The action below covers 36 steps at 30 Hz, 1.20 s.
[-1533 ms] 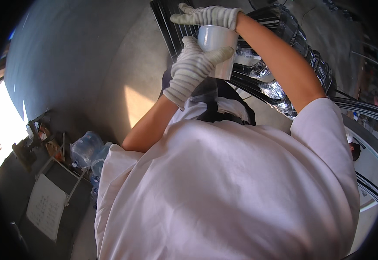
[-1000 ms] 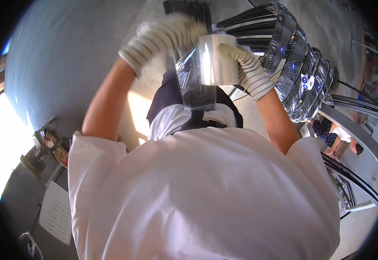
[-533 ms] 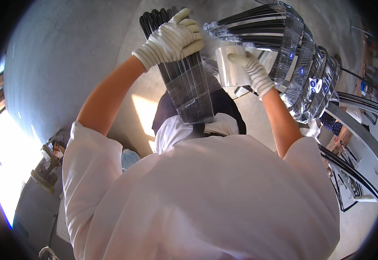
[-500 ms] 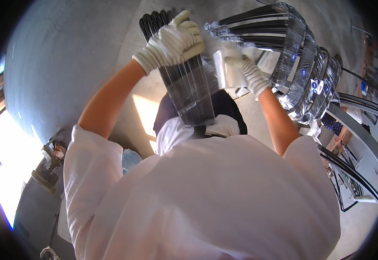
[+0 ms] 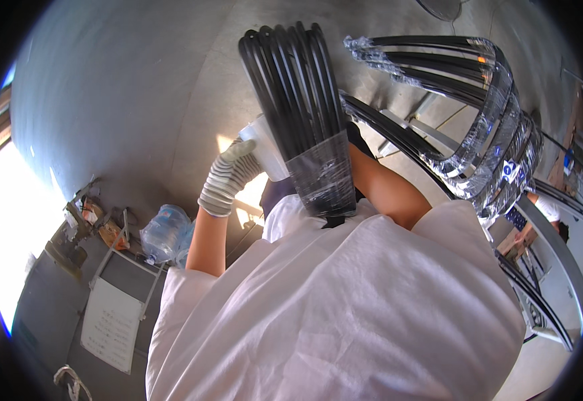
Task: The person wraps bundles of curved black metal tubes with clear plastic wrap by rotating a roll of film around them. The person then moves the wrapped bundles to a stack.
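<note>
A bundle of long black strips [image 5: 290, 80] stands upright in front of my chest, its lower end bound in clear stretch film [image 5: 325, 177]. My gloved left hand [image 5: 230, 172] is to the left of the bundle, shut on a white roll of stretch film [image 5: 262, 146] that presses against the bundle's side. My right forearm [image 5: 386, 190] reaches in behind the bundle from the right. The bundle hides my right hand, so I cannot see what it holds.
A stack of black frames wrapped in clear film [image 5: 498, 127] stands at the right. Large water bottles [image 5: 166, 232] and a white sheet on a stand [image 5: 111, 324] sit low on the left by the grey wall. Another person [image 5: 538, 207] is at the far right.
The film roll went from my right hand to my left and now sits left of the bundle. My left hand let go of the bundle's top; my right hand slipped behind it.
</note>
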Each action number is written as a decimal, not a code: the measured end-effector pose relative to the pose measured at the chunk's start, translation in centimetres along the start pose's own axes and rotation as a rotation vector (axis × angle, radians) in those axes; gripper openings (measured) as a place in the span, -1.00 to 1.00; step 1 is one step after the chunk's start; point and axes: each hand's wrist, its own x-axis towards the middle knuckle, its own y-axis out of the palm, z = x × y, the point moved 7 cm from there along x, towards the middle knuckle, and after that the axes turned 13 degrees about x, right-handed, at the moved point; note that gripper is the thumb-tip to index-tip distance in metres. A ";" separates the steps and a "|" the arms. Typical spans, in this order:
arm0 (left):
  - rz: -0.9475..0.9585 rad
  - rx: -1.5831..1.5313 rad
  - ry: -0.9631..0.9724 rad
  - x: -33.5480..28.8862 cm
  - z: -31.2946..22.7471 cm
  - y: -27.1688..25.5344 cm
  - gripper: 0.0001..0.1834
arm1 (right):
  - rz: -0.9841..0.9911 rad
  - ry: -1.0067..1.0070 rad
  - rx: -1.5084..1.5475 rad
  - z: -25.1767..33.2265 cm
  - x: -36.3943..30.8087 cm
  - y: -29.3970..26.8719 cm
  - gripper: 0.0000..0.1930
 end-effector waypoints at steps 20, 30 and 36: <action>-0.326 0.126 0.232 -2.6 0.7 0.8 -0.04 | -0.342 -0.636 0.254 20.4 -10.0 -1.9 -0.89; -0.387 0.067 0.356 -5.3 -2.2 2.2 -0.01 | 0.103 -0.136 0.341 16.0 -10.8 10.9 -0.56; -0.610 0.619 0.555 -6.6 -4.7 5.7 -0.45 | 0.114 -0.160 0.228 16.6 -13.1 11.1 -0.22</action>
